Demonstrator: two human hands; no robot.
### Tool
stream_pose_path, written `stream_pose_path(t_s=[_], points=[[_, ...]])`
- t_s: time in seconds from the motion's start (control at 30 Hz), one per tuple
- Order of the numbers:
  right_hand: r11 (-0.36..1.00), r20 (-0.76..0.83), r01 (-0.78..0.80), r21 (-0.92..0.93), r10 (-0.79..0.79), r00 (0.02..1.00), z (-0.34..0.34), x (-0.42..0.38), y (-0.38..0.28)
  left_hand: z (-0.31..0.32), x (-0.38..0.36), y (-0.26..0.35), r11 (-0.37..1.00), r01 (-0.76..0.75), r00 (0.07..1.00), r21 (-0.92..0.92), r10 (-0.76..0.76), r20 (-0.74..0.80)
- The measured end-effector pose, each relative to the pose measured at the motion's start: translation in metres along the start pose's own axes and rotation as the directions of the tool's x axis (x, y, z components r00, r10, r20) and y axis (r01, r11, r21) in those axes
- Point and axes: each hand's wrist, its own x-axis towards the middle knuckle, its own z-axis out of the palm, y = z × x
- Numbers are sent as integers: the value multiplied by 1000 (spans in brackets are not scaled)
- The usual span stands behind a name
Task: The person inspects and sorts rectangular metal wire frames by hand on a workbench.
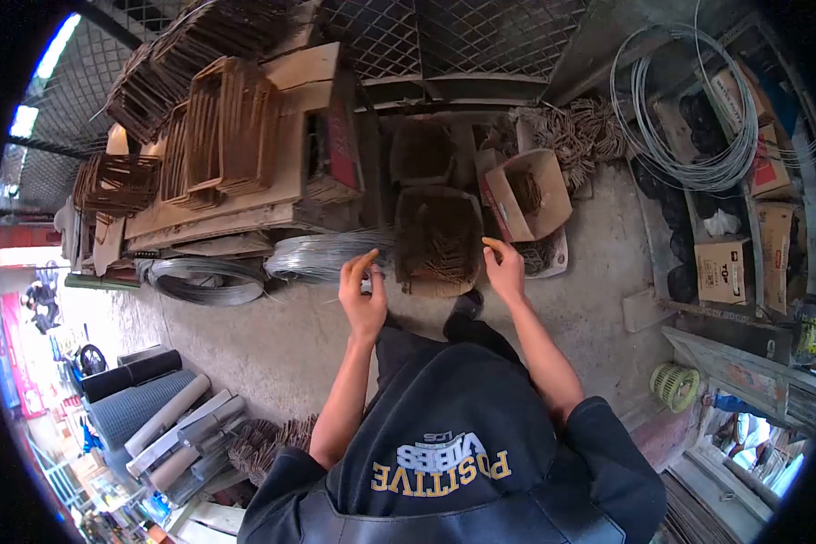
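Observation:
My left hand (363,297) is raised in front of me, thumb and fingers apart, with nothing between them. It is nearest to a coil of shiny wire (322,257) and the left side of an open box (408,288). In that box lie thin brownish metal pieces (446,258), too dark to tell their exact kind. On the box's other side my right hand (506,270) hovers, fingers partly bent and parted, holding nothing visible. The fingertips of both hands look stained orange. Beyond the right hand stands an open cardboard carton (546,218) with small tan pieces inside.
Rusty rectangular metal frames (231,127) are stacked on boards at the left. A second wire coil (204,279) lies on the floor below them. Wire loops (739,118) hang above shelved cartons (723,270) at the right. Mesh rolls (140,408) lie lower left.

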Motion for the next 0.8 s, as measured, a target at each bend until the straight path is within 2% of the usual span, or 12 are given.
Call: stream_pose_path(t_s=[0.1, 0.2, 0.23, 0.4, 0.43, 0.5, 0.57, 0.63, 0.67, 0.73, 0.77, 0.8], points=[[996, 54, -79, -42, 81, 995, -4, -1, 47, 30, -5, 1, 999, 38, 990, 27, -41, 137], [994, 72, -106, -36, 109, 991, 11, 0, 101, 57, -9, -9, 985, 165, 956, 55, -173, 238], [992, 74, -118, -33, 120, 990, 16, 5, 113, 68, -10, -20, 972, 220, 923, 82, -234, 304], [931, 155, -353, -91, 363, 919, 55, 24, 177, 139, -31, -101, 938, 296, 809, 180, -346, 475], [931, 156, -351, -99, 363, 919, 69, 39, 198, 161, -32, -121, 937, 303, 808, 176, -350, 473], [961, 52, -268, -67, 271, 961, 109, 48, 246, 201, -50, -179, 911, 379, 734, 165, -404, 546], [956, 99, -281, -82, 288, 952, 146, 72, 291, 248, -69, -258, 908, 356, 715, 220, -416, 562], [917, 141, -380, -123, 395, 908, 186, 106, 317, 292, -68, -311, 902, 349, 661, 254, -429, 615], [929, 95, -335, -158, 352, 931, 207, 122, 327, 315, -68, -332, 900, 355, 661, 254, -433, 613], [912, 97, -327, -249, 359, 928, 245, 155, 346, 363, -59, -360, 688, 370, 581, 624, -695, 423], [887, 98, -321, -333, 371, 924, 261, 172, 356, 397, -84, -424, 688, 377, 584, 620, -696, 417], [912, 164, -319, -260, 367, 916, 274, 189, 365, 435, -111, -494, 782, 505, 686, 364, -620, 381]])
